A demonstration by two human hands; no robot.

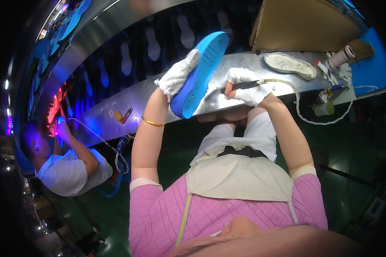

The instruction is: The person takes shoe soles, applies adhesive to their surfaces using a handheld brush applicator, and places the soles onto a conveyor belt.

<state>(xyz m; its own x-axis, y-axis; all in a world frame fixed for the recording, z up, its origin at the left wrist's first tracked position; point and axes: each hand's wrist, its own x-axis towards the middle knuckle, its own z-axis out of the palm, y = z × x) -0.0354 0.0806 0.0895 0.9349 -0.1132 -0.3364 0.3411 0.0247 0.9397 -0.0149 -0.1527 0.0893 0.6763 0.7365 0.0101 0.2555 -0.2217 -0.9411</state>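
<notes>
My left hand (178, 76), in a white knitted glove, grips a bright blue shoe sole (200, 73) and holds it up on edge above the metal bench (133, 96). A gold bangle sits on that wrist. My right hand (247, 85), also in a white glove, is closed around a dark slim hand tool (248, 85) with a white cord trailing from it. The tool's tip points at the sole's right edge.
A white sole (289, 64) lies on the bench at the right, next to a cardboard box (304, 23) and a white cylinder (341, 56). The cord (313, 121) loops over the bench edge. Another person (68, 165) in a white shirt works at the left under purple light.
</notes>
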